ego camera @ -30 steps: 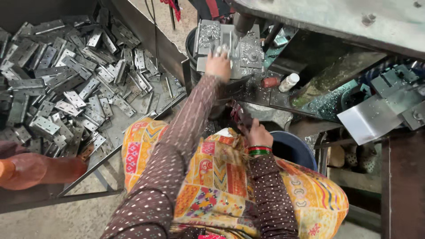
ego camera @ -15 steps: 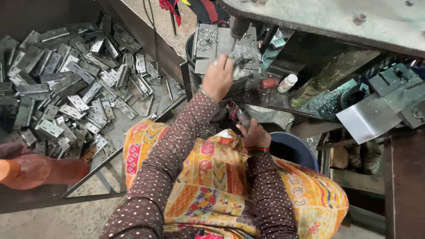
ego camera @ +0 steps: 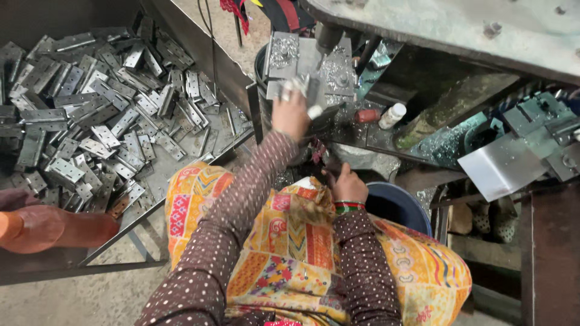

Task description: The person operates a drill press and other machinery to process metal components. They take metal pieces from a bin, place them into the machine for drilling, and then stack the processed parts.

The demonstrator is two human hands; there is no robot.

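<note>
Two hands, left hand (ego camera: 291,113) gripping one metal hinge (ego camera: 297,88), right hand (ego camera: 347,184) low

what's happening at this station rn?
A seated person works at a machine. The left hand reaches up to the metal fixture plate under the press head, fingers on a small metal piece there. The right hand rests low by the lap, above a blue bucket. A tray of loose steel hinge plates sits to the left.

hinge plates (ego camera: 90,121): dull grey metal; bucket (ego camera: 396,205): smooth blue plastic
</note>
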